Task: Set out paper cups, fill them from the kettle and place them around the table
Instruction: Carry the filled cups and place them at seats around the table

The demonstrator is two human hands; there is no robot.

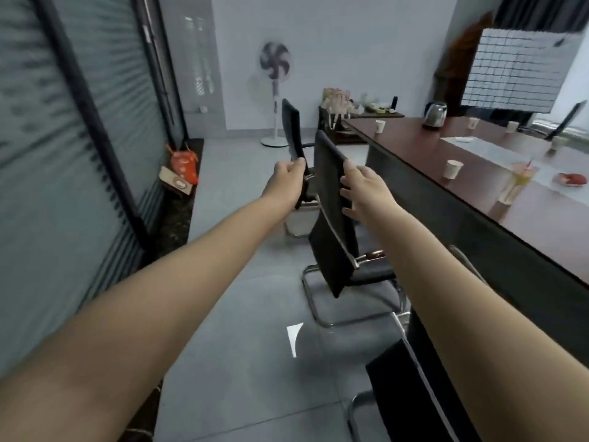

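Note:
Several white paper cups stand around the dark red table (478, 199): one near its long edge (453, 169), one at the far end (380, 126), others on the far side (512, 126). A steel kettle (435, 115) sits at the far end of the table. Both my arms stretch out over the floor, away from the cups. My left hand (287, 173) grips the backrest edge of the farther black chair (292, 129). My right hand (360, 188) holds the backrest edge of the nearer black chair (334, 224), fingers curled round it.
A third black chair (414, 393) stands at the bottom right against the table. A clear plastic drink with a straw (522, 178) and a red item (572, 179) lie on the table. A standing fan (275, 63) and a low side table (366, 114) are at the back; a red bag (183, 162) sits by the glass wall.

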